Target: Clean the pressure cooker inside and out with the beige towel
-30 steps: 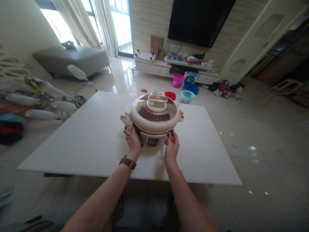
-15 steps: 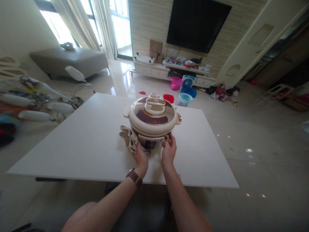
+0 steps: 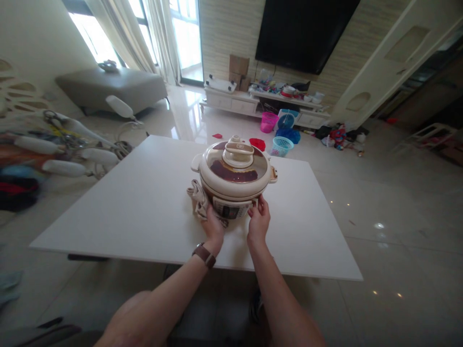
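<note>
A cream electric cooker (image 3: 237, 190) with a round see-through lid (image 3: 235, 169) is at the middle of the white table (image 3: 144, 207). Brown patches show on the lid's glass, and a control panel faces me. My left hand (image 3: 214, 225) is closed on a crumpled beige patterned cloth (image 3: 198, 198), pressed against the cooker's lower left front. On the other side, my right hand (image 3: 259, 220) has its fingers curled against the lower right front, just beside the panel. The fingertips of both hands are partly hidden by the cooker and cloth.
Beyond the table, a pink basket (image 3: 268, 122), a light blue basket (image 3: 281, 146) and a red basin (image 3: 257, 144) stand on the floor. A low cabinet (image 3: 231, 102) runs under the television (image 3: 306, 33). White lamp-like parts with cables (image 3: 65, 167) lie at the left.
My view has swung slightly to the left, so the whole scene sits further right. Both hands keep their places at the cooker, which shows no clear shift on the table.
</note>
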